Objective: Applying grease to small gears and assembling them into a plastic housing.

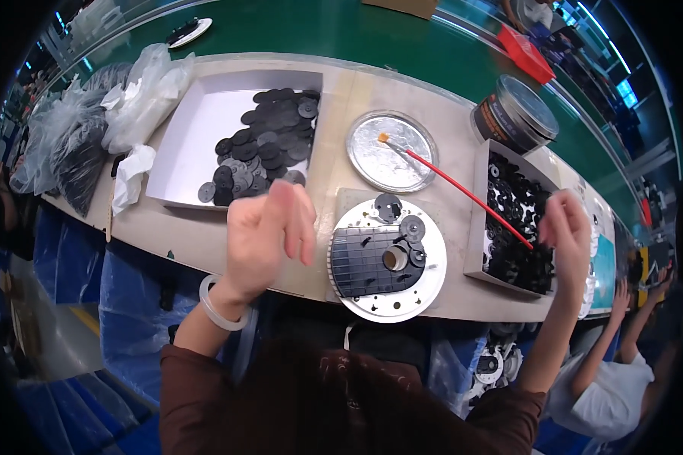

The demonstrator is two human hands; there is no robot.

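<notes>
My left hand (269,231) hovers over the bench, just off the near right corner of a white box (197,114) holding black plastic gears (277,136). Its fingers are bent and smeared by motion, so their grip does not show. My right hand (568,227), slightly blurred, has its fingers curled together above the right edge of a box of small black parts (501,243); anything in them is hidden. Between the hands lies a round white plate (387,307) carrying a black ribbed cover (360,265) and several dark gears (412,227).
Beyond the plate is a round metal lid (372,163). A red-handled brush (463,189) spans from it to the parts box. A dark tin (512,114) stands at the far right, plastic bags (76,144) at the left. Another person's arm (603,326) shows at the right.
</notes>
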